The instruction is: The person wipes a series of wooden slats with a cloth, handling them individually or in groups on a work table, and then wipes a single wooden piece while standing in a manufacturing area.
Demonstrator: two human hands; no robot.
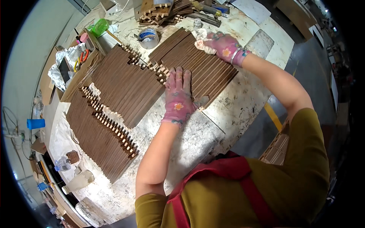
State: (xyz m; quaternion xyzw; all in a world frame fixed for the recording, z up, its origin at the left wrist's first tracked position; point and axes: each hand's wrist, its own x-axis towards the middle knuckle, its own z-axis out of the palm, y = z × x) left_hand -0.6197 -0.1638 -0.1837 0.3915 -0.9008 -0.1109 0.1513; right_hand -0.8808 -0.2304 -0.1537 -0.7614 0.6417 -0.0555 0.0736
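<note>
Three groups of dark brown wooden slats with pale notched ends lie side by side on a glue-stained workbench [197, 133]. My left hand [178, 95], in a pink flowered glove, presses flat with fingers spread on the near end of the rightmost slat group [205, 72]. My right hand [224, 46], gloved the same way, grips a crumpled whitish rag [202, 45] against the far edge of that same group. The middle slat group [125, 81] and the left slat group [100, 136] lie untouched.
A roll of tape [149, 37] stands beyond the slats, with stacked wooden parts [163, 13] and tools behind it. A green object [99, 26], orange-handled scissors [84, 56] and crumpled plastic sit at the far left. Bottles [79, 181] and a blue cup [36, 123] stand at the left edge.
</note>
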